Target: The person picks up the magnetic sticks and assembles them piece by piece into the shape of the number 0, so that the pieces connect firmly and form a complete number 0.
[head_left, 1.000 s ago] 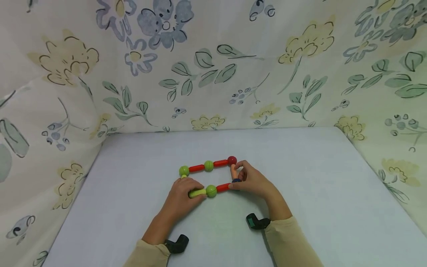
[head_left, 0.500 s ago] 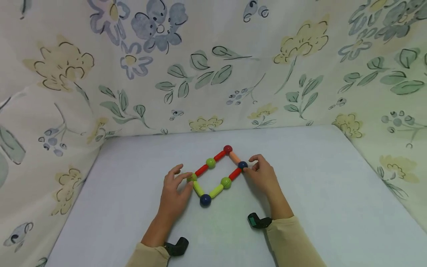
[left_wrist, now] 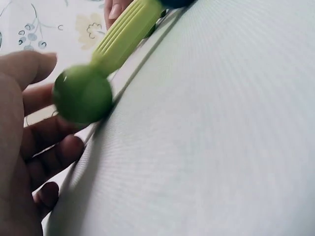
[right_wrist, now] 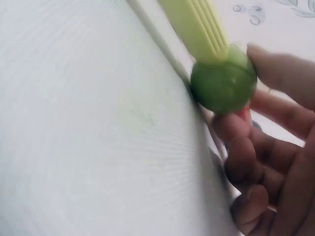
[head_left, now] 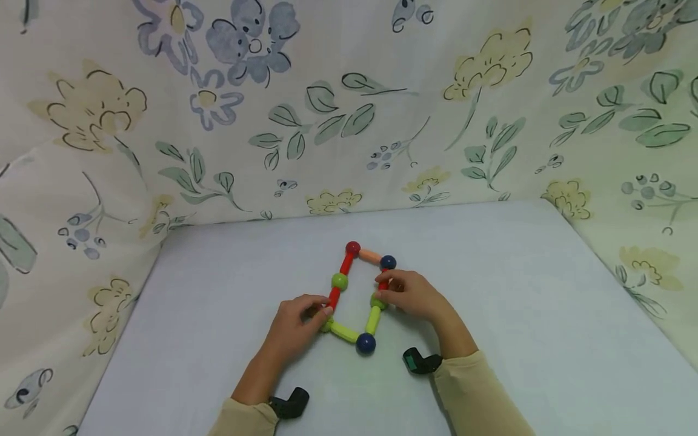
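Observation:
A closed frame of magnetic sticks and balls lies on the white table. At its far end are a red ball (head_left: pixel 352 248), an orange stick (head_left: pixel 370 257) and a blue ball (head_left: pixel 388 262). Its near corner is another blue ball (head_left: pixel 366 344), joined to two yellow-green sticks (head_left: pixel 345 332). My left hand (head_left: pixel 297 324) pinches the left side, where a red stick (head_left: pixel 334 297) meets a green ball (left_wrist: pixel 82 94). On the opposite side my right hand (head_left: pixel 414 295) holds the frame at a green ball (right_wrist: pixel 224 84), partly covering the red stick beyond it.
The white table (head_left: pixel 480 254) stretches out around the frame. Flowered cloth (head_left: pixel 338 121) hangs behind and along both sides. Black wrist-worn devices (head_left: pixel 290 403) stick out near both beige sleeves (head_left: pixel 480 393).
The frame has turned counterclockwise; its blue near corner, hidden at first, has come into sight and moved right. My left hand loosened, then took hold again; my right hand shifted from blue ball to green ball.

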### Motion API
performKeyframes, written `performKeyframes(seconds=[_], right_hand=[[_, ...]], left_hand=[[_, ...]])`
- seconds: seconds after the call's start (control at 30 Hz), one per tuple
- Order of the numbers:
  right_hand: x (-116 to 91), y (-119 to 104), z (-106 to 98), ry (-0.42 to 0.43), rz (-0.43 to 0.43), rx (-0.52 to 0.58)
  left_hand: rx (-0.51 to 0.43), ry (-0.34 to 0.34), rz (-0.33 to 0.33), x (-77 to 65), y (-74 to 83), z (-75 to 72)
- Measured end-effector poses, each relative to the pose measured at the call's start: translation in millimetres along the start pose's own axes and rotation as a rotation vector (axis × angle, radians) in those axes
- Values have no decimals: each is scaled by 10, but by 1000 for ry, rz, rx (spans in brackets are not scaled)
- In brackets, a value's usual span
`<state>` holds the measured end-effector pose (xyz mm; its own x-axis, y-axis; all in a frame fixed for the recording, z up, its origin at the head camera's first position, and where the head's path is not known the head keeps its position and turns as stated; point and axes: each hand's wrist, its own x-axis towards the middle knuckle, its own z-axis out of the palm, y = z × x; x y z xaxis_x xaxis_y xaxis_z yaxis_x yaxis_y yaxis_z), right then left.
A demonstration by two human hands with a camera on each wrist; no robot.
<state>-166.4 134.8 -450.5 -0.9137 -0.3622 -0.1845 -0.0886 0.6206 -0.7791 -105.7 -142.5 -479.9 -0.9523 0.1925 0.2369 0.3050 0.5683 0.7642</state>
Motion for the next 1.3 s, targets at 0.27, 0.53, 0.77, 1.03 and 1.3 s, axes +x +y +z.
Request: performKeyframes(seconds=[0.27, 0.53, 0.77, 1.03, 1.3], right_hand=[[9, 7, 15, 124, 52, -32], [15, 56, 69, -31, -4, -37], [37, 50, 127, 50, 31, -37], [41, -1, 146, 94, 47, -57], [43, 28, 115, 106, 22, -19]], left_hand=[[-17, -126, 114, -1, 6, 32], [106, -209, 63, -5, 42, 55], [84, -203, 62, -19, 28, 45], [58, -200, 38, -33, 25, 41], [69, -184, 17, 17, 34, 43]])
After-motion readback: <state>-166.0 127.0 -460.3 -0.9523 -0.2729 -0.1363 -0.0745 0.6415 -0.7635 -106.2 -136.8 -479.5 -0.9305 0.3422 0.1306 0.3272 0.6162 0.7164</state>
